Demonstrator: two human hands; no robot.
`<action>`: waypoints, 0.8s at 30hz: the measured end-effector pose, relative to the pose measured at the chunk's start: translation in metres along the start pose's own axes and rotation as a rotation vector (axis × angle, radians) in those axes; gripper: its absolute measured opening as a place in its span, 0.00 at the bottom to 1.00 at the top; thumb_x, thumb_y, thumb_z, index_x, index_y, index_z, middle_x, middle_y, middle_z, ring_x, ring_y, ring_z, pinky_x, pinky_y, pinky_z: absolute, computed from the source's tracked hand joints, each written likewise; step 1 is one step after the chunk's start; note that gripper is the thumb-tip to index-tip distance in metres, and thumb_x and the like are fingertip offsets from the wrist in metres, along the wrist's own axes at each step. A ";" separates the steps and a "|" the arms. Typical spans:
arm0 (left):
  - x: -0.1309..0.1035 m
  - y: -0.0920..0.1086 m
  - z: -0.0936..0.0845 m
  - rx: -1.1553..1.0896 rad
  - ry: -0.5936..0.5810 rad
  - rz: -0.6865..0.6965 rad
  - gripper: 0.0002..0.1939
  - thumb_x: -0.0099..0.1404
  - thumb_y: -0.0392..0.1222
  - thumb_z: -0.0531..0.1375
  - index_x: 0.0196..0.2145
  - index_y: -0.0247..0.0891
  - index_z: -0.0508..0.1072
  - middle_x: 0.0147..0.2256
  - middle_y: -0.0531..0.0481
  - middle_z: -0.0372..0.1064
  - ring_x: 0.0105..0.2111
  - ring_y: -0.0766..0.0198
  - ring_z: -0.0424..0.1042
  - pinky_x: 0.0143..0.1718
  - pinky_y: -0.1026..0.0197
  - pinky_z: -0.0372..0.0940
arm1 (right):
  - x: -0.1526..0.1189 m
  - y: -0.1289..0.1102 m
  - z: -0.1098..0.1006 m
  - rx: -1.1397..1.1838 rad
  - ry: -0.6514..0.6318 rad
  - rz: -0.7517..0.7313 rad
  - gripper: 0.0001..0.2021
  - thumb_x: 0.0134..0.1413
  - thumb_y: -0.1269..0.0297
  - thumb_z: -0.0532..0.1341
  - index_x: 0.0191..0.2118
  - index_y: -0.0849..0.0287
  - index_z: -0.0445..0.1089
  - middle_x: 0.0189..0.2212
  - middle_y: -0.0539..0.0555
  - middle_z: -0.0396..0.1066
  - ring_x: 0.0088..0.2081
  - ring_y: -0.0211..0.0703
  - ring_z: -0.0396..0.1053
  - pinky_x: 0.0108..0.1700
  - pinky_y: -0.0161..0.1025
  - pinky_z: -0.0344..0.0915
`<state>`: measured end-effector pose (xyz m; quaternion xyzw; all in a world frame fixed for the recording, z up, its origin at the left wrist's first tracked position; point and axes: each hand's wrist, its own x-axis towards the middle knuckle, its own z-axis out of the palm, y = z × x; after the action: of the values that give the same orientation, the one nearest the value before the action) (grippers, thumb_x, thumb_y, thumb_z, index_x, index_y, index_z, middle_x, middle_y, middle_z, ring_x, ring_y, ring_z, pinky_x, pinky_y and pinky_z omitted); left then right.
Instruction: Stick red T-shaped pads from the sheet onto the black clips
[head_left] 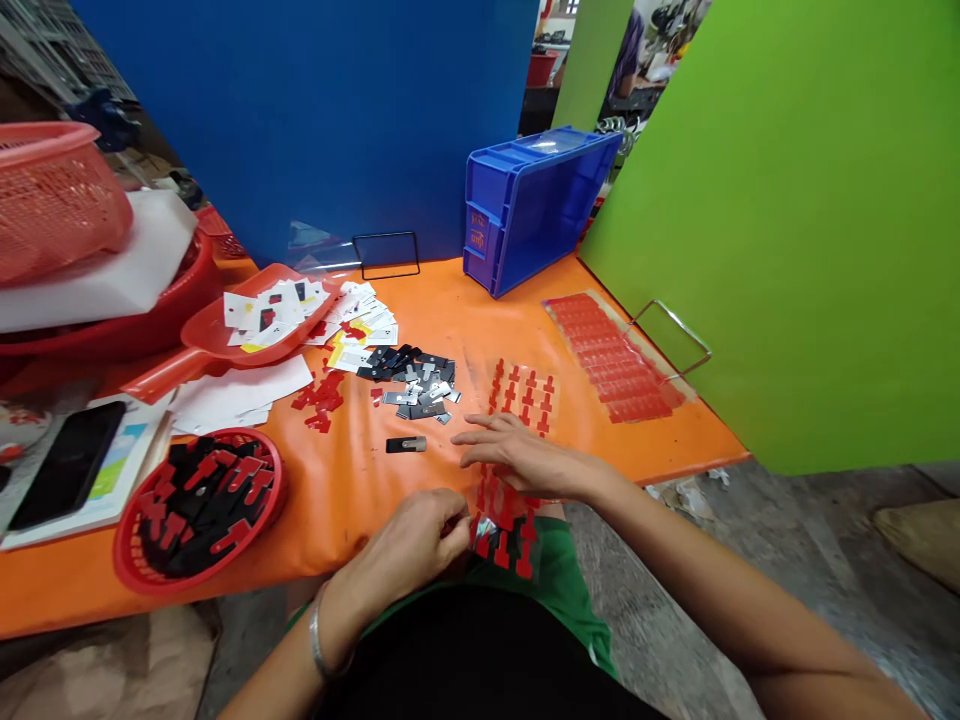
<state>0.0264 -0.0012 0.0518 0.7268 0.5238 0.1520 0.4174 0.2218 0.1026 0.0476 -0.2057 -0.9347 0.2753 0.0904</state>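
Sheet of red stickers lies on the orange table, its near end reaching past the edge over green shorts. From my remote seat: left hand curled, thumb and forefinger together beside the sheet's left edge; whether film is pinched between them, I cannot tell. Right hand over the middle, fingers loosely spread, pointing left; contact unclear. My judgement: overhang may flex, so a light, flat palm steadies it; any pull best kept low and slow, avoiding creases. Just left, a lone black-and-metal piece; beyond, a pile of similar pieces. Farther right, another red sheet.
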 end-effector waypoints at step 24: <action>0.030 -0.043 0.050 0.195 0.497 0.175 0.12 0.67 0.38 0.54 0.46 0.38 0.70 0.49 0.42 0.66 0.52 0.56 0.64 0.54 0.49 0.62 | -0.015 0.114 -0.011 0.160 1.055 0.920 0.17 0.43 0.69 0.63 0.42 0.62 0.68 0.40 0.59 0.70 0.45 0.52 0.66 0.47 0.49 0.63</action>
<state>0.0442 0.0071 -0.0176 0.7464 0.5576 0.3099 0.1895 0.2765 0.1880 -0.0072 -0.6787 -0.5615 0.2168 0.4208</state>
